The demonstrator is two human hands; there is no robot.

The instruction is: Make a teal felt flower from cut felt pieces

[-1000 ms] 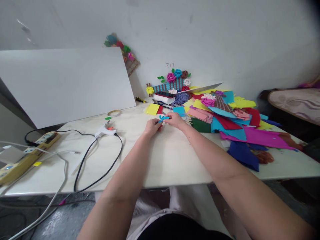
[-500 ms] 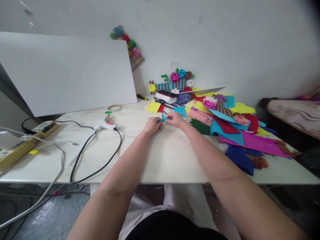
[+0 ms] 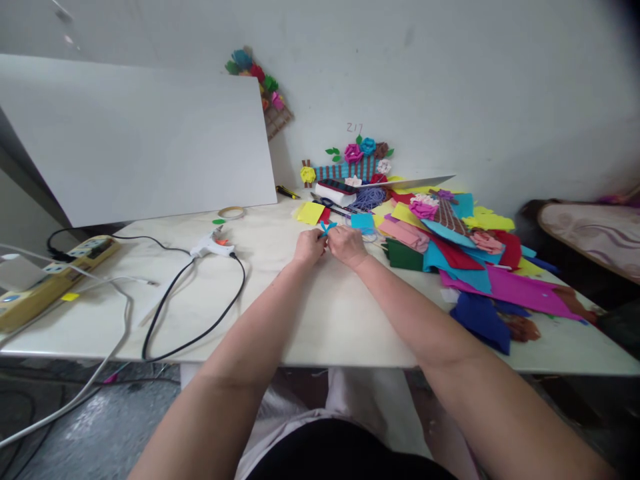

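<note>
Both my hands meet over the pale table (image 3: 320,313), fingers pinched together on a small blue felt piece (image 3: 327,228) with thin strips sticking up. My left hand (image 3: 309,246) grips it from the left and my right hand (image 3: 346,245) from the right, knuckles almost touching. A blue felt square (image 3: 362,221) and a yellow felt square (image 3: 309,213) lie just beyond them. Most of the small piece is hidden by my fingers.
A heap of coloured felt sheets (image 3: 475,260) covers the table's right side. A white glue gun (image 3: 213,249) with a black cord lies to the left, beside a tape roll (image 3: 231,213) and a power strip (image 3: 55,280). A white board (image 3: 140,140) leans on the wall; felt flower baskets (image 3: 355,163) stand behind.
My hands have drawn closer together on the blue felt piece, the right hand closing in over it. The view has tilted slightly, shifting the table contents in the frame.
</note>
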